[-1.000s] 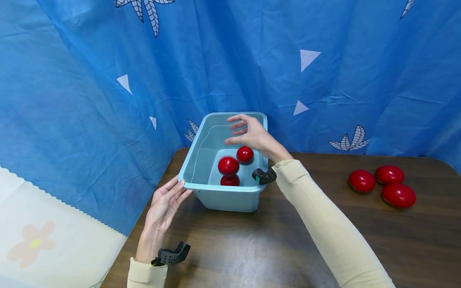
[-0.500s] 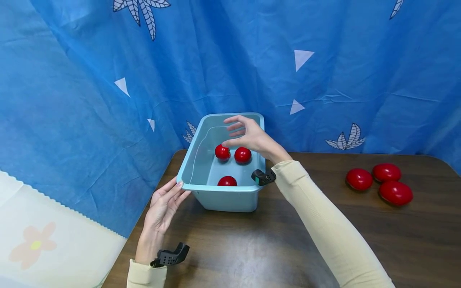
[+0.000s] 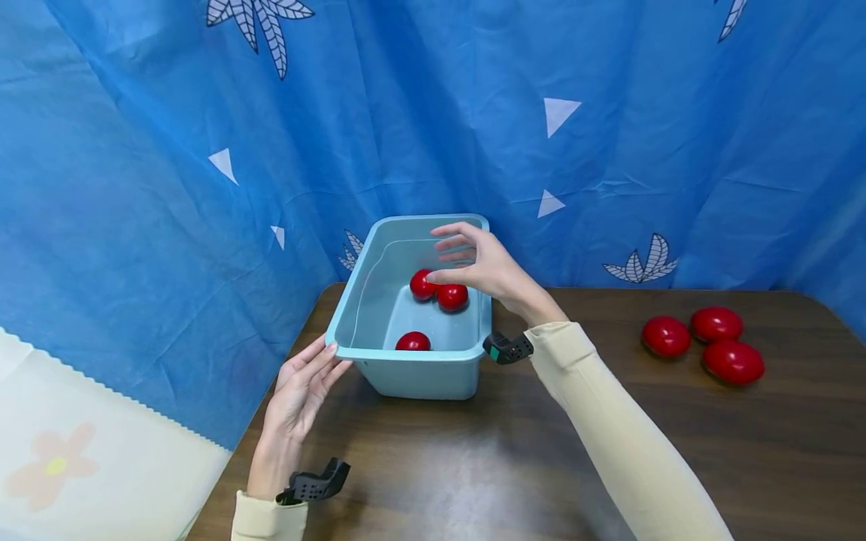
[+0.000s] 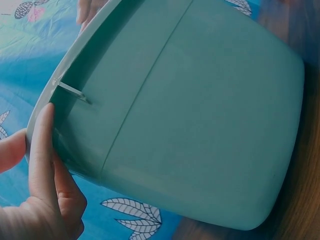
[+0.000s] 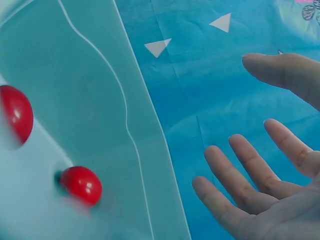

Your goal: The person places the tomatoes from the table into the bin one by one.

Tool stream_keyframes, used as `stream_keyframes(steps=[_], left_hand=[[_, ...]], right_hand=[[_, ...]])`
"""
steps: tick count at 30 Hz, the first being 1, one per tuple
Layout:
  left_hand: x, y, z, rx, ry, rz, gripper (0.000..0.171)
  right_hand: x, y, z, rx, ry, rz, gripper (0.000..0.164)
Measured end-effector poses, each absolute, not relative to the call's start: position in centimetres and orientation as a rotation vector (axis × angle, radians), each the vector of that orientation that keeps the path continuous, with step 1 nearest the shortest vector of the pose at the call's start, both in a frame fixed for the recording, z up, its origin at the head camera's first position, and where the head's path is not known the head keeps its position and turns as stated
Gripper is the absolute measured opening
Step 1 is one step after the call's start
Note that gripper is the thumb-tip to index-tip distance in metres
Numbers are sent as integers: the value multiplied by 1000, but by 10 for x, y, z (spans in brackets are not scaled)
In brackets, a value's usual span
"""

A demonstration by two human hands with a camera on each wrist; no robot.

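Right behind the bin [image 3: 422, 378], blue curtain [image 3: 413, 113].

A blue patterned curtain [image 3: 433, 128] hangs behind a brown wooden table [image 3: 446, 466].

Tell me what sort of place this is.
Probably a makeshift indoor recording spot, though little beyond it shows: a printed blue cloth hangs behind a wooden table, and two wrist-worn black devices are in view.

The near edge of the tub [image 3: 406, 355] is partly hiding one ball [image 3: 413, 343]; the right hand [image 3: 489, 263], a second ball [image 3: 419, 285].
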State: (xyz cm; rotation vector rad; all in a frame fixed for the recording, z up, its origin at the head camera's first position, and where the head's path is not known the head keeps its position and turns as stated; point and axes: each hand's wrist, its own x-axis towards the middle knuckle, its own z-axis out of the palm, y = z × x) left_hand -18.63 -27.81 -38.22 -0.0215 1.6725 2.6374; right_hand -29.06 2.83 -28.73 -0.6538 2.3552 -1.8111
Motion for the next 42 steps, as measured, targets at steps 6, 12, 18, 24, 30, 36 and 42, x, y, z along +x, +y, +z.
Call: stream_keyframes(steps=[6, 12, 18, 24, 30, 36, 42], left_hand=[[-187, -276, -381, -23, 1598, 2666, 38], [-184, -278, -383, 52, 1479, 2721, 33], [-184, -281, -380, 54, 1535, 2688, 31], [-184, -282, -379, 31, 1549, 2674, 31], [-182, -282, -380, 25, 1568, 2664, 32], [-181, -282, -383, 5, 1612, 2644, 30], [-179, -283, -384, 9, 1643, 2628, 30]], right_hand=[[-274, 66, -298, -619, 2410, -1831, 64], [-262, 117, -310, -526, 2607, -1666, 63], [-245, 189, -333, -395, 2874, -1404, 65], [-228, 269, -370, -158, 3058, -1177, 67], [-210, 330, -392, 163, 3192, -945, 70], [-198, 361, -415, 386, 3041, -900, 91], [-195, 374, -434, 369, 2915, -1006, 96]])
